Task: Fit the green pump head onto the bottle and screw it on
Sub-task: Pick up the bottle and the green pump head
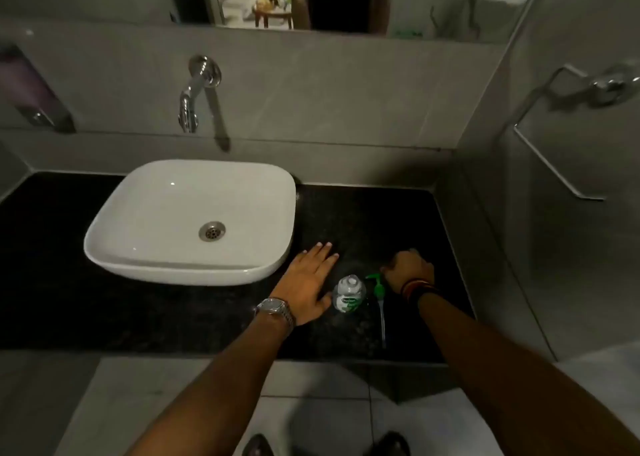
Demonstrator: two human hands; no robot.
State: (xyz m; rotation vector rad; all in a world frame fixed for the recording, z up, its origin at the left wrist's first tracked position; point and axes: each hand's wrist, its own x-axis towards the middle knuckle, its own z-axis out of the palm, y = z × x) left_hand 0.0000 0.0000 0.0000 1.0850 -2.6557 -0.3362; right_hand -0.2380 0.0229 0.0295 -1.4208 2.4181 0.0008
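A small clear bottle (349, 293) with a green and white label stands upright on the black counter (381, 220), its neck without a cap. Just to its right the green pump head (378, 286) lies on the counter, its long clear tube pointing toward the counter's front edge. My left hand (308, 284) rests flat on the counter, fingers spread, its thumb close to the bottle's left side. My right hand (408, 269) sits right of the pump head with fingers curled down; its fingertips are next to the pump's nozzle, and whether they touch it I cannot tell.
A white basin (138, 196) sits on the counter to the left under a chrome wall tap (194, 92). A tiled side wall with a chrome towel ring (561, 116) bounds the counter on the right. The counter's front edge runs just below the pump tube.
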